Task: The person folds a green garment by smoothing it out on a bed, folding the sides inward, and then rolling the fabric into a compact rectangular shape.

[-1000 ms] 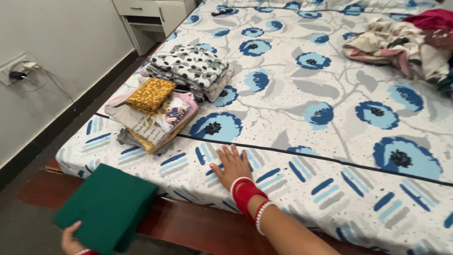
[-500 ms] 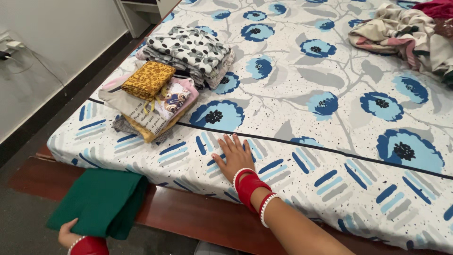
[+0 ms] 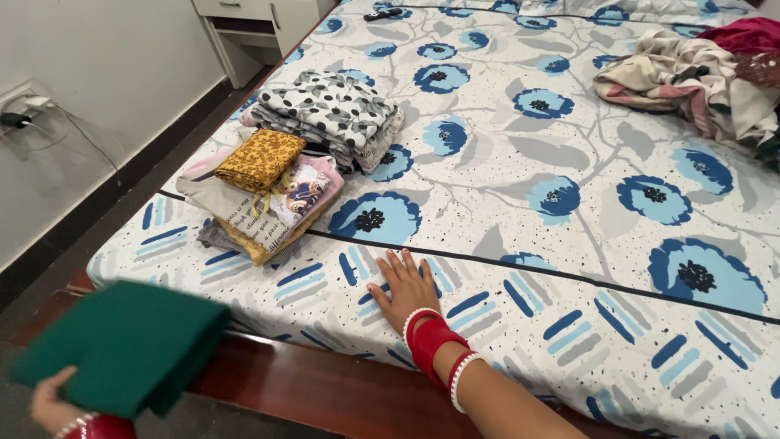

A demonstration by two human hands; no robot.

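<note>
Two hands work apart: the left hand (image 3: 50, 400) grips a folded green cloth (image 3: 122, 345) from beneath, off the bed's (image 3: 569, 341) near-left corner, while the right hand (image 3: 404, 284) rests flat, fingers spread, bracing on the sheet right of two folded stacks (image 3: 284, 162).

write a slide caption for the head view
Left hand holds a folded green cloth beside the bed; right hand rests flat on the floral bedsheet.
</note>
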